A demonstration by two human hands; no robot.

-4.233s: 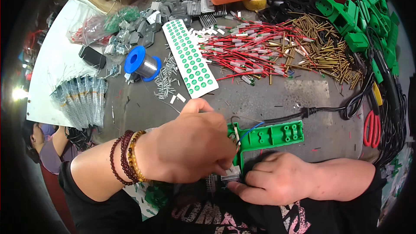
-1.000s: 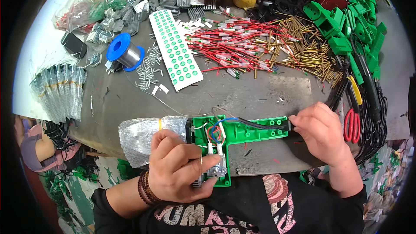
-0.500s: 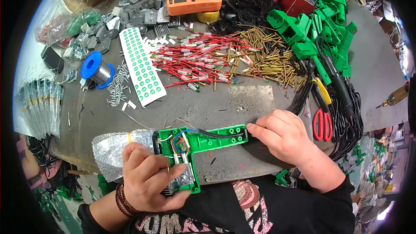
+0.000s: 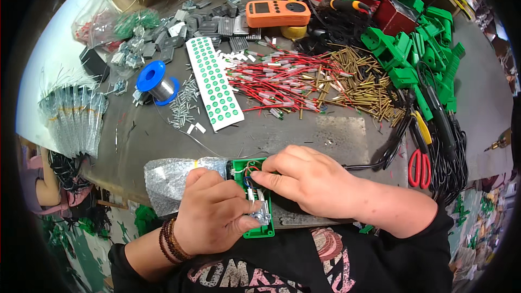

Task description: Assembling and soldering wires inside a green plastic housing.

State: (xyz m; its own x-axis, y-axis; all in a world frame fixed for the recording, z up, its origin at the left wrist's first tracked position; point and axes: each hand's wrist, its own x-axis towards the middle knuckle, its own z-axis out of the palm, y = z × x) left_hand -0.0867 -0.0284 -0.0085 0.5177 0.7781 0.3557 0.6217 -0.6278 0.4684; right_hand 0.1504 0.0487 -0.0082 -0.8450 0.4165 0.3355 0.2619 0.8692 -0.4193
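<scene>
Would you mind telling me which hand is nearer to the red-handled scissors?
Right. The right hand lies just left of the red-handled scissors; the left hand sits farther away, beyond the right one.

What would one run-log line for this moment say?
left hand: grips green housing | right hand: fingertips at wires inside | foil-wrapped part: lies beside left hand

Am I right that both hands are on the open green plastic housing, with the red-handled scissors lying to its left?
Not quite: in the head view the red-handled scissors lie to the right of the green plastic housing. Left hand and right hand are both on it.
</scene>
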